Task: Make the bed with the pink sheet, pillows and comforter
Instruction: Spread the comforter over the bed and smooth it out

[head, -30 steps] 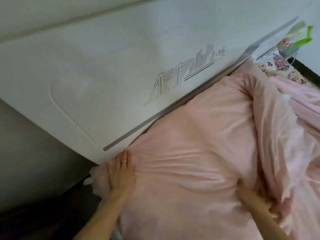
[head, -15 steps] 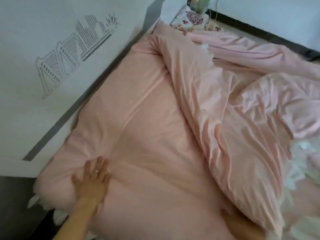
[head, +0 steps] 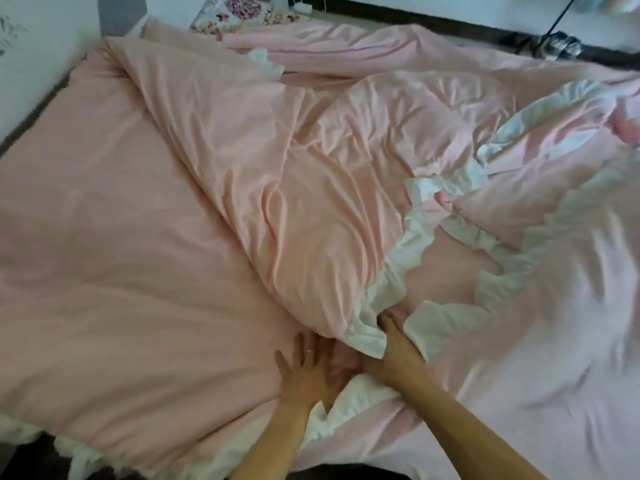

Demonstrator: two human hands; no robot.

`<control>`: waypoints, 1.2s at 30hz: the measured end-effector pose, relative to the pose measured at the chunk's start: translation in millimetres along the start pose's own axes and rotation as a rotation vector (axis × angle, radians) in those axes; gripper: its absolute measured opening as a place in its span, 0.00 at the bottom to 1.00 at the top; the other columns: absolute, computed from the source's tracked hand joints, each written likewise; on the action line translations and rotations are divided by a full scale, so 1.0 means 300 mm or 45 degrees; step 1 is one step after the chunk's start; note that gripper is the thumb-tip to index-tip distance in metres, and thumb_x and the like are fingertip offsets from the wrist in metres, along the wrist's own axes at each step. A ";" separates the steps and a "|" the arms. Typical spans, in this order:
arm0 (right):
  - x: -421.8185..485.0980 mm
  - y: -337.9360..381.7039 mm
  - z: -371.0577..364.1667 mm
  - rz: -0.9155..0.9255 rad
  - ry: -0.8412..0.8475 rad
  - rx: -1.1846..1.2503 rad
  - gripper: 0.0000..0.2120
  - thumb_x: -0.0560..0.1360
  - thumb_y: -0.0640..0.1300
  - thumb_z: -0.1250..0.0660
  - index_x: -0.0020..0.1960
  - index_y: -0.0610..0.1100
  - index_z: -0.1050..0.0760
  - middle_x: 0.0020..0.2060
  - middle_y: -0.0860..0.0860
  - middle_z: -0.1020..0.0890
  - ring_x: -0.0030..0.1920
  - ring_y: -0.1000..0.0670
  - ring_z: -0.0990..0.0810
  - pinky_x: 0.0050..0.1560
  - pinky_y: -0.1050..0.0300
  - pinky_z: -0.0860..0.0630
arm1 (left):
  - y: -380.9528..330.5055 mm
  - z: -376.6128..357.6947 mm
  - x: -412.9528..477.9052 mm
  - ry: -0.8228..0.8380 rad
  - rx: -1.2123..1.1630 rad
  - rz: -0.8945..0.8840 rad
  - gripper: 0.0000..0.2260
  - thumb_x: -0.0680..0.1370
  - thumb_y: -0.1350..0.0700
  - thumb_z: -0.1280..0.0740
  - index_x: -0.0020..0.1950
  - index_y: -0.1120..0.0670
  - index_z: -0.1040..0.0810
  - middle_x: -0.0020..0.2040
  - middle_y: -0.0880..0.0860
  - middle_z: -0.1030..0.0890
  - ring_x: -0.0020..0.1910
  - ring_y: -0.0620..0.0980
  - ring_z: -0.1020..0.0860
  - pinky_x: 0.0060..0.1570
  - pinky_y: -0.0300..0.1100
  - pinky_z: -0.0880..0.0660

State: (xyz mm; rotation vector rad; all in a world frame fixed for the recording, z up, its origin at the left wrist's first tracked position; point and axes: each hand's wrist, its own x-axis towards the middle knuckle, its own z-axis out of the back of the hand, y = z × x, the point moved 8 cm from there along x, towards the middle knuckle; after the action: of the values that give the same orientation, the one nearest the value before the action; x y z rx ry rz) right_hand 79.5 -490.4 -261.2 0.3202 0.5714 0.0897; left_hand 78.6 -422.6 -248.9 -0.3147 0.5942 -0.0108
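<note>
Near edge: the left hand [head: 304,372] lies flat on the pink sheet [head: 104,271] with its fingers spread. It presses down and holds nothing. Just to its right, the right hand [head: 398,355] reaches forward with its visible fingers stretched out. A fold of the white frill [head: 405,261] is draped over its thumb side, so I cannot tell whether it pinches the frill.

Middle: the sheet on the left half of the bed lies smooth and is drawn down to the near edge. The comforter [head: 311,174] is heaped in a crumpled ridge that runs from the hands toward the far left corner. It sprawls over the whole right half, which is blurred at the right margin.

Far: a floral pillow [head: 239,15] sits at the far edge, near the pale headboard [head: 31,57] on the left. A dark cable [head: 557,22] hangs far right.

Assessment: the sheet appears fitted on the left, but its right side is hidden under the comforter. The comforter is not yet spread and the pillows are not yet set in place — most of the task remains.
</note>
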 end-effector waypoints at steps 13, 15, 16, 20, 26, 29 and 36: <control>-0.305 -0.716 0.223 -0.269 0.204 -0.373 0.35 0.73 0.63 0.60 0.68 0.50 0.27 0.69 0.45 0.26 0.73 0.36 0.39 0.74 0.38 0.61 | -0.139 -0.143 -0.142 0.445 0.163 0.130 0.41 0.67 0.21 0.53 0.74 0.34 0.67 0.78 0.47 0.66 0.77 0.60 0.63 0.68 0.72 0.51; -0.412 -0.814 0.130 -0.487 0.199 -0.147 0.36 0.74 0.68 0.57 0.78 0.55 0.44 0.79 0.43 0.46 0.78 0.36 0.56 0.72 0.42 0.71 | -0.149 -0.181 -0.179 0.450 0.257 0.111 0.45 0.65 0.20 0.51 0.74 0.35 0.69 0.78 0.49 0.68 0.77 0.62 0.63 0.66 0.73 0.50; -0.483 -0.851 0.066 -0.585 0.192 -0.034 0.36 0.75 0.70 0.55 0.80 0.58 0.54 0.80 0.44 0.54 0.78 0.36 0.60 0.72 0.43 0.71 | -0.151 -0.208 -0.199 0.479 0.294 0.093 0.47 0.64 0.20 0.49 0.74 0.36 0.70 0.78 0.50 0.68 0.76 0.63 0.64 0.65 0.74 0.49; -0.749 -0.895 -0.087 -0.980 0.213 0.215 0.48 0.69 0.77 0.52 0.73 0.61 0.79 0.79 0.45 0.61 0.77 0.36 0.46 0.75 0.39 0.47 | -0.129 -0.272 -0.248 0.601 0.532 0.043 0.53 0.64 0.24 0.39 0.71 0.38 0.75 0.77 0.55 0.69 0.75 0.67 0.64 0.63 0.72 0.40; -0.674 -0.872 -0.142 -0.902 0.667 0.225 0.41 0.71 0.63 0.43 0.77 0.42 0.41 0.76 0.43 0.37 0.73 0.41 0.34 0.72 0.50 0.39 | -0.170 -0.177 -0.172 0.537 0.218 -0.060 0.36 0.69 0.28 0.43 0.73 0.42 0.40 0.75 0.55 0.38 0.73 0.63 0.41 0.66 0.57 0.37; -0.509 -0.744 0.060 -0.760 0.620 0.234 0.31 0.81 0.62 0.50 0.75 0.42 0.35 0.73 0.44 0.30 0.70 0.43 0.29 0.68 0.51 0.34 | -0.181 0.024 -0.078 0.212 -0.868 0.094 0.25 0.76 0.35 0.38 0.63 0.52 0.25 0.59 0.53 0.23 0.61 0.60 0.25 0.52 0.47 0.23; -0.093 -0.381 0.365 -0.656 0.016 1.350 0.43 0.71 0.71 0.36 0.78 0.51 0.45 0.70 0.48 0.28 0.64 0.42 0.25 0.58 0.45 0.24 | 0.029 0.184 0.106 -0.052 -1.925 0.682 0.45 0.57 0.38 0.19 0.68 0.53 0.31 0.58 0.56 0.19 0.51 0.54 0.18 0.50 0.54 0.19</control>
State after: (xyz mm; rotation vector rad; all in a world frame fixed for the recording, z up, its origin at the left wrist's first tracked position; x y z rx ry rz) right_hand 115.2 -633.4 -196.8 1.1846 0.6618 -0.7356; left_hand 134.7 -401.6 -225.8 -1.5969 0.5329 0.9987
